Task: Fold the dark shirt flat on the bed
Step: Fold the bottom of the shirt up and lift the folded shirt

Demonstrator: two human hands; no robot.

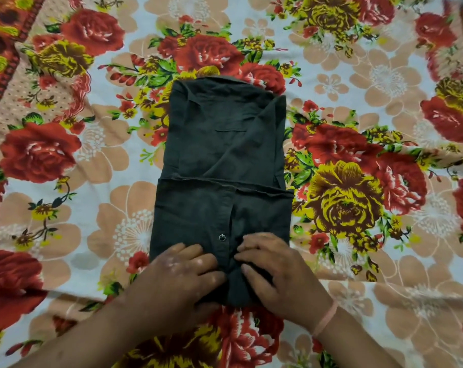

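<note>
The dark shirt (225, 160) lies on the bed as a narrow folded rectangle, collar end far from me and a fold line across its middle. A snap button (222, 237) shows on the near half. My left hand (182, 277) lies on the near left part of the shirt, its fingers pointing right and its thumb tucked under the near edge. On the near right part, my right hand (275, 274) has its fingers and thumb pinching a bunch of cloth at the placket. The fingertips of both hands almost meet at the shirt's centre.
A floral bedsheet (92, 155) with red and yellow roses covers the whole bed around the shirt. It is wrinkled at the far left (17, 83). A pink band (326, 318) sits on my right wrist.
</note>
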